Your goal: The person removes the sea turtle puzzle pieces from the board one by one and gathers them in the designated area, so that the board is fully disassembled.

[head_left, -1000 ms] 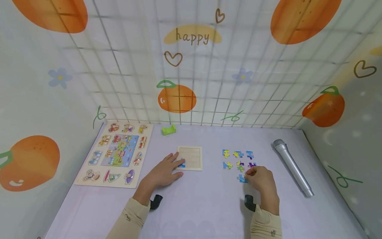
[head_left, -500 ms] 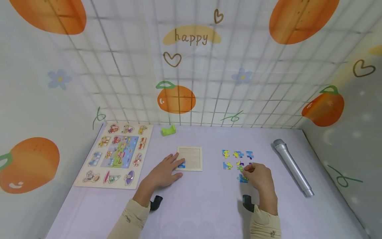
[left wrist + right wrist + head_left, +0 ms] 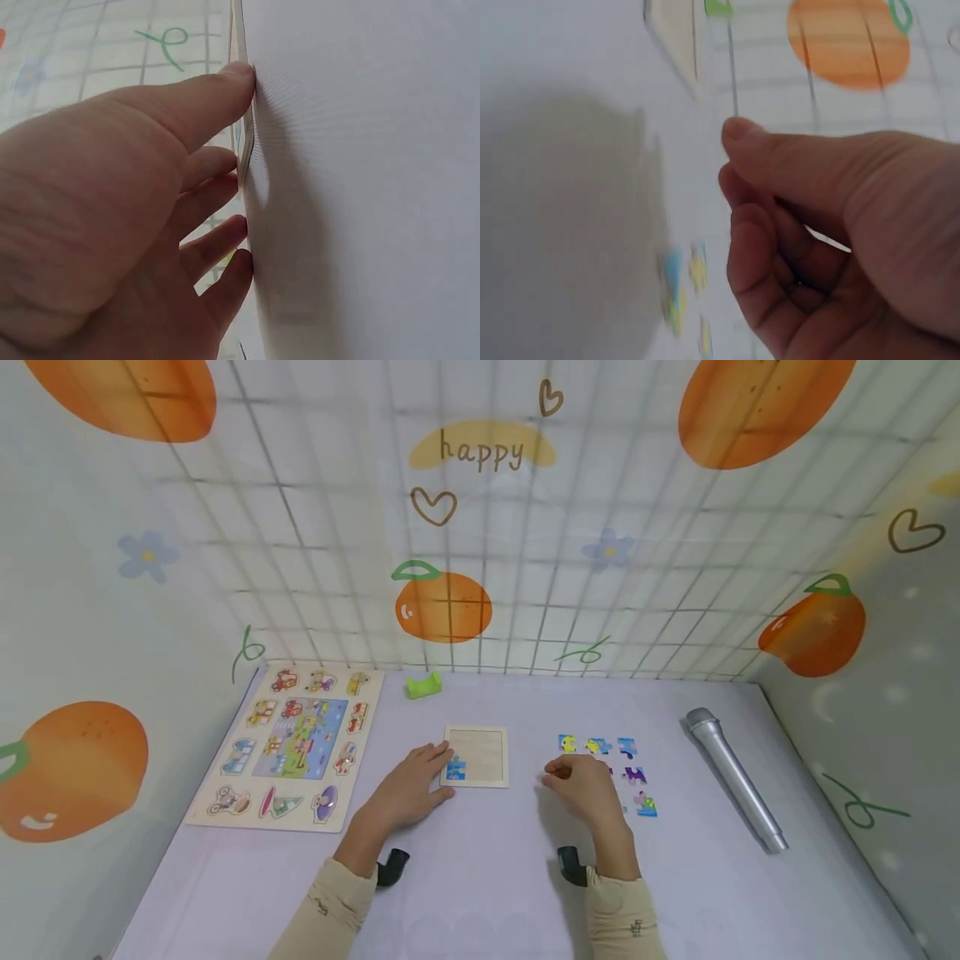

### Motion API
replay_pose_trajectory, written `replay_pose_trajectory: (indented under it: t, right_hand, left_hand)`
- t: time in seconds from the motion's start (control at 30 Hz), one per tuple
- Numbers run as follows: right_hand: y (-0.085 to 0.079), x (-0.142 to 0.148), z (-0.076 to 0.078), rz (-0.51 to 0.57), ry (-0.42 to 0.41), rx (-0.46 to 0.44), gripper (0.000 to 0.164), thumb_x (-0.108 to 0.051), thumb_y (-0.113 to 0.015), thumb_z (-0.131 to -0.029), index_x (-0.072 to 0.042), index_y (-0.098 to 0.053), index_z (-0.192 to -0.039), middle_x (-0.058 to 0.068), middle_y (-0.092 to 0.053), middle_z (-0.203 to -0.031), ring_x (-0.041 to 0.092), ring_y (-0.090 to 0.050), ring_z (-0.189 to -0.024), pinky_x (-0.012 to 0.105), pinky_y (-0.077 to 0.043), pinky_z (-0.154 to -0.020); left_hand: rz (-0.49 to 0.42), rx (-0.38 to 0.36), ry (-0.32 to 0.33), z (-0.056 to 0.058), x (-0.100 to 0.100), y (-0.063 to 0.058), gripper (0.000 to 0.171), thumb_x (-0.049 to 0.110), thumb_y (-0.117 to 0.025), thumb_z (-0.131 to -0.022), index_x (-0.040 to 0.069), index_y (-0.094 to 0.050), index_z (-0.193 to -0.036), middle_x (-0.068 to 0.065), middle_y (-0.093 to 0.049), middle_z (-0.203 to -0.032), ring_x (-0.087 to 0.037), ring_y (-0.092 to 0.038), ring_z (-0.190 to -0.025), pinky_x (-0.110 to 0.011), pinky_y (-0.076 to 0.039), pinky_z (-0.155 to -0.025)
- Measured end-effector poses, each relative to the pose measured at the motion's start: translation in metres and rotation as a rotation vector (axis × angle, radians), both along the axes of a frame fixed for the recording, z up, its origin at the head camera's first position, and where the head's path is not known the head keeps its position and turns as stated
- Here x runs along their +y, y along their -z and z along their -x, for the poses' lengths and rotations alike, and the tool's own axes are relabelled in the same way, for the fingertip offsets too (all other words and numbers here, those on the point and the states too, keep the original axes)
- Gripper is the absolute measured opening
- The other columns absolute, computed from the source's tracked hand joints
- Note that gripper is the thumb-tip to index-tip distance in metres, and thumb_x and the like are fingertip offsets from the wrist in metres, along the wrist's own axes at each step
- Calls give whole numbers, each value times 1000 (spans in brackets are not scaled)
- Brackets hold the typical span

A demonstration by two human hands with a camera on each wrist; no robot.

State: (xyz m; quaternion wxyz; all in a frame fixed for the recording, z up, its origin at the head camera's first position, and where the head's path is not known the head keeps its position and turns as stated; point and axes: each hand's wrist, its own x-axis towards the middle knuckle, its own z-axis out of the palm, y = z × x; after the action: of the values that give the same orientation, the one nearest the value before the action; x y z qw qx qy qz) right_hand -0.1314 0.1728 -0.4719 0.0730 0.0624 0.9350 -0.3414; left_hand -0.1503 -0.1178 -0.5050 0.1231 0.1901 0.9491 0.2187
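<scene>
A small wooden puzzle frame (image 3: pixel 483 752) lies mid-table with one blue piece (image 3: pixel 455 770) set in its near left corner. My left hand (image 3: pixel 408 789) lies flat on the table, its straight fingers touching the frame's left edge (image 3: pixel 244 142). My right hand (image 3: pixel 581 785) hovers between the frame and a group of loose coloured puzzle pieces (image 3: pixel 597 746). Its fingers are curled with the thumb pressed to the forefinger (image 3: pixel 739 131), pinching a piece that the fingers hide. The loose pieces show as a blur (image 3: pixel 679 292) in the right wrist view.
A large wooden peg puzzle board (image 3: pixel 296 743) lies at the left. A small green block (image 3: pixel 423 685) sits near the back wall. A silver microphone (image 3: pixel 735 781) lies at the right. Printed walls close the white table (image 3: pixel 487 877) on three sides.
My right hand has left the loose pieces and moved left toward the frame, uncovering a piece at the group's near right. The left hand has stayed put.
</scene>
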Motion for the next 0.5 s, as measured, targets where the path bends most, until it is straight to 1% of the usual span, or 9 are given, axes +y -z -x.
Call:
replay_pose_trajectory:
  t: [0.13, 0.2, 0.27, 0.37, 0.43, 0.5]
  right_hand:
    - [3, -30, 10, 16, -90, 38, 13, -17, -80, -88, -9, -79, -98, 2, -77, -89, 15, -67, -81, 32, -56, -72]
    - [3, -45, 15, 31, -146, 46, 13, -17, -80, -88, -9, -79, -99, 1, -77, -89, 14, -67, -82, 32, -57, -74]
    - [4, -60, 21, 43, -210, 57, 15, -16, -80, -88, -8, -80, -101, 3, -77, -91, 15, -68, -83, 32, -58, -75]
    - [6, -79, 28, 27, -288, 64, 18, -15, -79, -89, -6, -80, -104, 5, -78, -94, 16, -69, -85, 33, -58, -77]
    - [8, -88, 33, -2, -320, 64, 19, -14, -79, -89, -5, -79, -106, 6, -78, -96, 17, -69, -86, 33, -58, -77]
    - [10, -96, 36, -30, -329, 50, 20, -14, -78, -89, -4, -79, -107, 6, -78, -97, 17, -67, -86, 33, -58, -77]
  left_hand:
    - [-11, 15, -14, 1, -2, 2, 67, 33, -70, -97, 8, -45, -154, -6, -38, -165, -34, -33, -153, -50, -31, -125]
    - [-17, 27, -35, 2, -2, 4, 66, 34, -70, -97, 10, -47, -154, -4, -40, -164, -32, -34, -153, -49, -32, -124]
    - [-26, 49, -54, 3, -1, 5, 64, 34, -71, -96, 11, -49, -152, -2, -43, -162, -30, -37, -151, -49, -35, -123]
    - [-32, 72, -71, 4, 0, 7, 63, 35, -72, -95, 12, -52, -151, -2, -46, -160, -30, -40, -149, -49, -37, -122]
    - [-39, 87, -71, 3, 1, 7, 63, 35, -74, -94, 11, -54, -149, -3, -48, -159, -30, -42, -148, -50, -38, -120]
    - [-35, 89, -71, 3, 1, 7, 63, 35, -74, -94, 11, -54, -149, -3, -48, -159, -30, -42, -147, -50, -39, -120]
